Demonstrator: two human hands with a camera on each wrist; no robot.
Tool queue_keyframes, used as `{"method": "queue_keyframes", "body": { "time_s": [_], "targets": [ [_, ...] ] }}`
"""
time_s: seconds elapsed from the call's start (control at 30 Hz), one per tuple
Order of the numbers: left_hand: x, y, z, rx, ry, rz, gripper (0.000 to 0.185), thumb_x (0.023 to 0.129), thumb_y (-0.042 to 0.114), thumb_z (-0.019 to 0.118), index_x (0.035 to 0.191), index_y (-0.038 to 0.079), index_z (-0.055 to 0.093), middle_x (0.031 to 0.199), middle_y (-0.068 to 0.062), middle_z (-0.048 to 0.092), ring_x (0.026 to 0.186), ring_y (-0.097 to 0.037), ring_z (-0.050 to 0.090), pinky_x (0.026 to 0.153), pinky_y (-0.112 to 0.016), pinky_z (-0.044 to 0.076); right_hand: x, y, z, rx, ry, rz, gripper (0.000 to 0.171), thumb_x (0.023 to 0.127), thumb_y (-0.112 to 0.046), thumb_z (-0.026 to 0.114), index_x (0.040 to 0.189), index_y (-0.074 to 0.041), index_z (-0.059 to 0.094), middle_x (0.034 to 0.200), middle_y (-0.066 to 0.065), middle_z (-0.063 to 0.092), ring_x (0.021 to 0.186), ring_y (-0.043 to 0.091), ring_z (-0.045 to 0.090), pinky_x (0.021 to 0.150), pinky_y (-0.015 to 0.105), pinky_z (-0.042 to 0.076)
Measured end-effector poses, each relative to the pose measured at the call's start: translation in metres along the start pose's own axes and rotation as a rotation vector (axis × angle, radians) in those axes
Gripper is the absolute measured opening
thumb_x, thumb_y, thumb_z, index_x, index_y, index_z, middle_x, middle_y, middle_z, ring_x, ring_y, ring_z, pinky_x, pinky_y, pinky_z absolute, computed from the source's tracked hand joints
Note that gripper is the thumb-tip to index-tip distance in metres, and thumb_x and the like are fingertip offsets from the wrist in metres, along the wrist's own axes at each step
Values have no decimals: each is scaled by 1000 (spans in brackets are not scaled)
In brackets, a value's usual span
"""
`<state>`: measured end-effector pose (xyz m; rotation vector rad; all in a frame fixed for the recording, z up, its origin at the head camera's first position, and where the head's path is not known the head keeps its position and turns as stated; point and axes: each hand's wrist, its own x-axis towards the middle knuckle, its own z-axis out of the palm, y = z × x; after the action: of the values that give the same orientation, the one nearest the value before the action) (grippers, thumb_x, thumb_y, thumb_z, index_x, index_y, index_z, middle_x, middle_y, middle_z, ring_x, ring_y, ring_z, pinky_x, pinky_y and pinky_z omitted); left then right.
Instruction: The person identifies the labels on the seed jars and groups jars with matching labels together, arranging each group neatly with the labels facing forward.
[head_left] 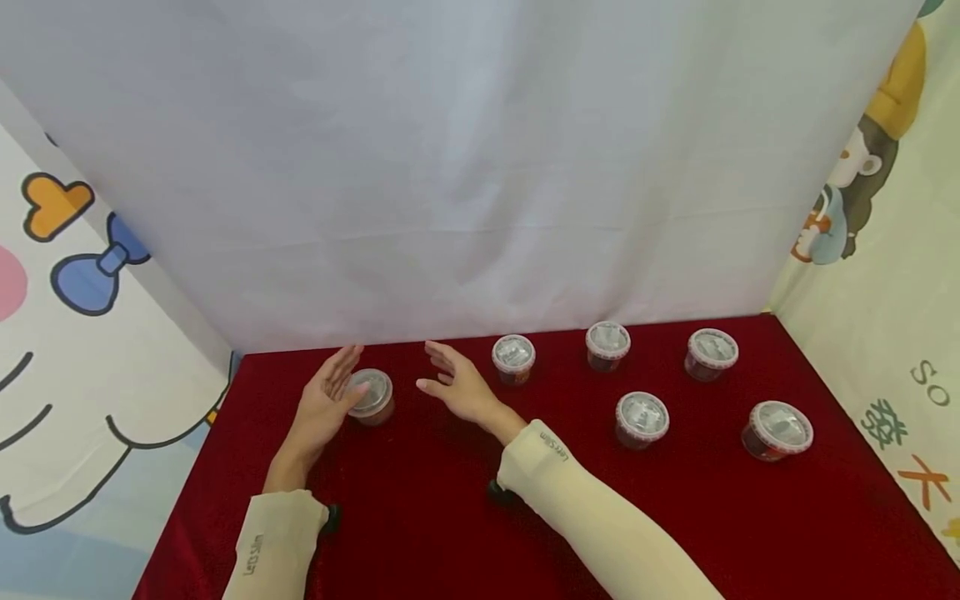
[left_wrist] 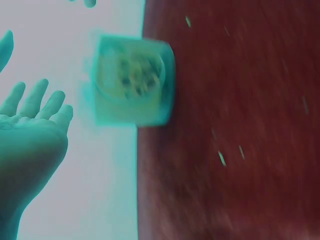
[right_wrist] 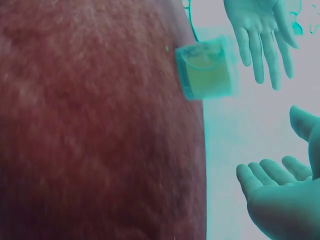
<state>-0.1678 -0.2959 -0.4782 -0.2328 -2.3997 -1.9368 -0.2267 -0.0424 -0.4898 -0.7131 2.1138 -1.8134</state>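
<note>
A small round lidded tub (head_left: pixel 375 410) with a clear top stands at the left of the red cloth. Beside it my left hand (head_left: pixel 318 412) is raised with straight, relaxed fingers, the thumb overlapping the lid in the head view. In the left wrist view a gap shows between that hand (left_wrist: pixel 32 135) and the blurred tub (left_wrist: pixel 132 82). My right hand (head_left: pixel 467 392) hovers on the tub's other side, its fingers loosely extended and holding nothing. The right wrist view catches the tub (right_wrist: pixel 207 72) between the left hand (right_wrist: pixel 262 37) and the right hand (right_wrist: pixel 280 192).
Several similar tubs stand to the right: one nearest my right hand (head_left: pixel 513 358), others at the back (head_left: pixel 607 346) and farther right (head_left: pixel 776 431). The red cloth (head_left: pixel 420 517) covers the table. A white curtain (head_left: pixel 450 208) hangs behind, with printed panels at both sides.
</note>
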Motion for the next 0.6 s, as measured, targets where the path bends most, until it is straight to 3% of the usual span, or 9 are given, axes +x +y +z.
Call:
{"method": "queue_keyframes", "body": {
  "time_s": [0.2, 0.37, 0.6],
  "targets": [
    [6, 13, 22, -41, -57, 33, 70, 107, 3, 61, 166, 1, 25, 171, -20, 31, 158, -28, 28, 123, -19, 28, -9, -2, -21, 51, 67, -10, 63, 104, -3, 67, 160, 3, 38, 165, 25, 40, 153, 41, 38, 123, 50, 37],
    [12, 16, 41, -50, -105, 41, 69, 107, 5, 62, 166, 3, 26, 170, -16, 34, 158, -32, 29, 127, -29, 28, -17, -6, -36, 89, 112, -17, 64, 104, -2, 66, 160, 5, 37, 165, 25, 40, 153, 43, 36, 124, 51, 35],
    [17, 17, 63, -72, -142, 30, 70, 107, 5, 62, 167, 5, 26, 171, -15, 33, 159, -33, 27, 129, -44, 23, -28, -10, -51, 71, 154, 17, 66, 104, -7, 67, 162, -1, 37, 167, 17, 40, 155, 34, 37, 125, 47, 34]
  ]
}}
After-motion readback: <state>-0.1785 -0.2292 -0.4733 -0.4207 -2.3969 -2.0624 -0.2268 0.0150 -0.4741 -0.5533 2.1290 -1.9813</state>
